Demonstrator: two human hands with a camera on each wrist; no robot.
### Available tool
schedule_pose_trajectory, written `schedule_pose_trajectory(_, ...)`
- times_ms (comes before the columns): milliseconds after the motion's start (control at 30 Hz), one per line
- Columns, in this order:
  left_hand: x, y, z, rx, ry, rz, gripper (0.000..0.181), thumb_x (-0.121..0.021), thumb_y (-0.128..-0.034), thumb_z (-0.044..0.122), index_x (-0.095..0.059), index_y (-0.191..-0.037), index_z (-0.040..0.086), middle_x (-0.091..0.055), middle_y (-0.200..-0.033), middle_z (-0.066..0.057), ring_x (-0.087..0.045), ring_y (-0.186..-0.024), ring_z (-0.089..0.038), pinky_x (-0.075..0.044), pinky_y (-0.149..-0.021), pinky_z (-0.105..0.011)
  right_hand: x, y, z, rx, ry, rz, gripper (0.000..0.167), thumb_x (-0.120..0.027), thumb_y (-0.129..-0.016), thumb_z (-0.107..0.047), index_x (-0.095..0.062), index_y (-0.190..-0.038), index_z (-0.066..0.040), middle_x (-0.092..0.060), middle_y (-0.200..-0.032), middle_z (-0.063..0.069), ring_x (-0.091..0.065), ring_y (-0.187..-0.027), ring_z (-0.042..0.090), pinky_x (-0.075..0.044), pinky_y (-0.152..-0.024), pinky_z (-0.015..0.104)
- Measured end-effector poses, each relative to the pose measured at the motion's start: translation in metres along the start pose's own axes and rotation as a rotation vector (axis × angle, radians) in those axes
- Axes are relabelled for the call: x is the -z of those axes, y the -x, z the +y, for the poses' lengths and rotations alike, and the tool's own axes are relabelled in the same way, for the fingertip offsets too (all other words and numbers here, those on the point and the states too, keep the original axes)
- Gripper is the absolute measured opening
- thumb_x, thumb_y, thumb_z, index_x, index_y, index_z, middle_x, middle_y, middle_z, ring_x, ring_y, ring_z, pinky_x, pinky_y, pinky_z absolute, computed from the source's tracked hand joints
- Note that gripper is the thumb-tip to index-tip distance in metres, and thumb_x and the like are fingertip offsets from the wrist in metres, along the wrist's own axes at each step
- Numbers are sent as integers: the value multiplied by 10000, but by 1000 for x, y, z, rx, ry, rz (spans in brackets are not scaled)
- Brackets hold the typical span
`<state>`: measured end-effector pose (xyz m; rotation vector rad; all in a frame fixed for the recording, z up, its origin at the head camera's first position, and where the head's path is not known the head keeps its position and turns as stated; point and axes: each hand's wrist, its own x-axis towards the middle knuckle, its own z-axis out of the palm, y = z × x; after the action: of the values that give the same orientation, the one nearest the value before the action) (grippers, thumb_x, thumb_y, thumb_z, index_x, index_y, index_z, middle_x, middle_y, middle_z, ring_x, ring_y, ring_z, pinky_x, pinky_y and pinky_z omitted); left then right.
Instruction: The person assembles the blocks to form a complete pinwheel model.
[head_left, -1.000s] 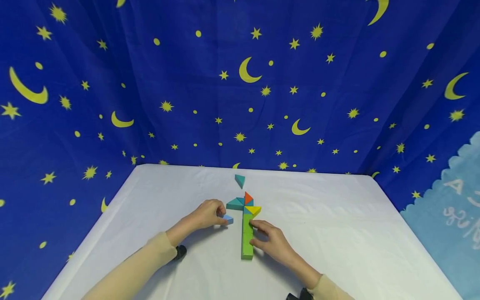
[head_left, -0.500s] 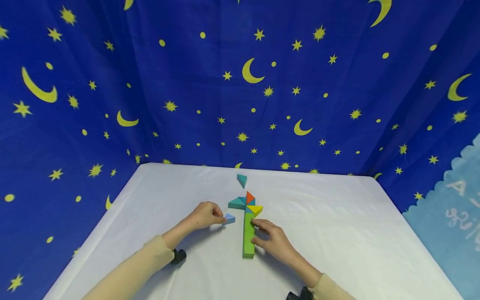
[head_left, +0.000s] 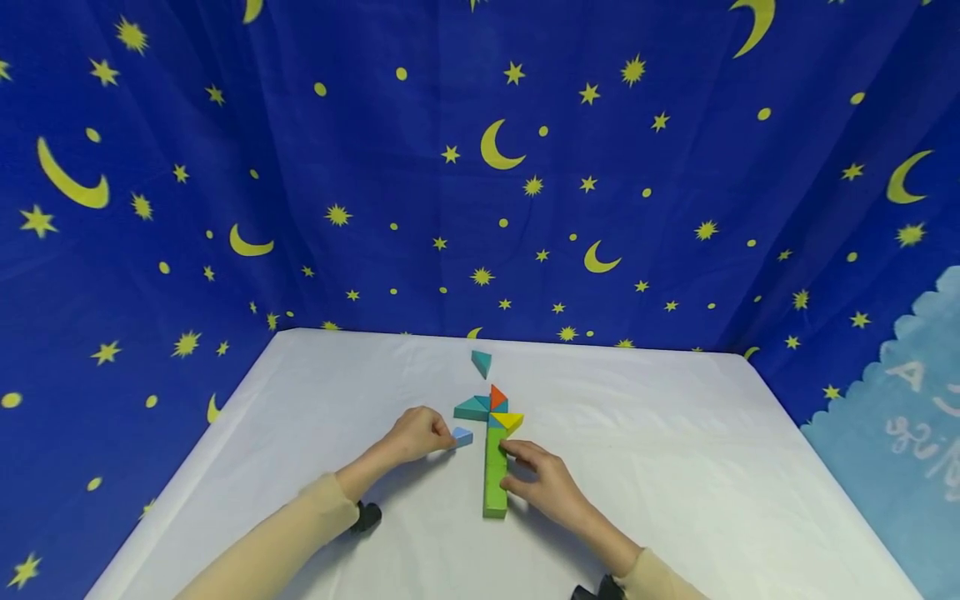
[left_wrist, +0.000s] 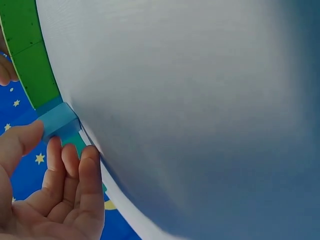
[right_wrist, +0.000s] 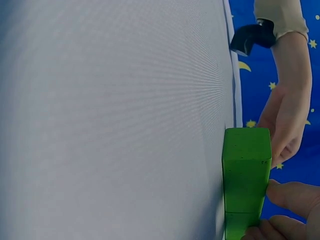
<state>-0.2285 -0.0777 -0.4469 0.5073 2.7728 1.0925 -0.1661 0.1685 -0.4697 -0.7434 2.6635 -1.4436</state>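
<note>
In the head view my left hand [head_left: 418, 433] pinches a light blue triangular block [head_left: 463, 437] between thumb and fingers, low over the table and left of a block figure. The left wrist view shows the same blue block [left_wrist: 62, 120] at the thumb tip. A row of green blocks [head_left: 495, 475] forms the figure's stem. Thumb and fingertips of my right hand [head_left: 551, 485] touch the stem's right side without wrapping round it. At its top sit teal triangular blocks [head_left: 472, 408], a red-orange one [head_left: 497, 397], a yellow one [head_left: 513, 422] and small blue pieces.
A single teal triangular block [head_left: 482, 362] lies near the far edge of the white table [head_left: 675, 433]. Behind rises a blue curtain [head_left: 420, 192] with yellow moons and stars. A light blue panel [head_left: 900, 442] hangs at the right.
My left hand and the light blue block have shifted slightly right, towards the green stem. My right hand stays against the stem. The head view itself has swayed a little.
</note>
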Motion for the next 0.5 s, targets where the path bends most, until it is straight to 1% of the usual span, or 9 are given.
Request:
schedule_pose_trajectory(267,-4,-8,5,-25,-8,10,211,-763,-772,167,-647,-608,104,-570,-584,69,-489,-550,-102,-415,-562,-269,0,0,-1,2,-8,5,516,-721,-837,-110,-530,-1293,40,-539,-1293,173,-552,-1136,312,-461,-936,350)
schedule_pose_trajectory(500,-8,-15,7,-22,-28,14,242,-762,-778,191,-639,-588,108,-577,-594,70,-491,-570,-108,-410,-580,-273,0,0,0,-1,-16,3,520,-724,-835,-113,-530,-1294,37,-540,-1293,169,-547,-1143,313,-457,-941,357)
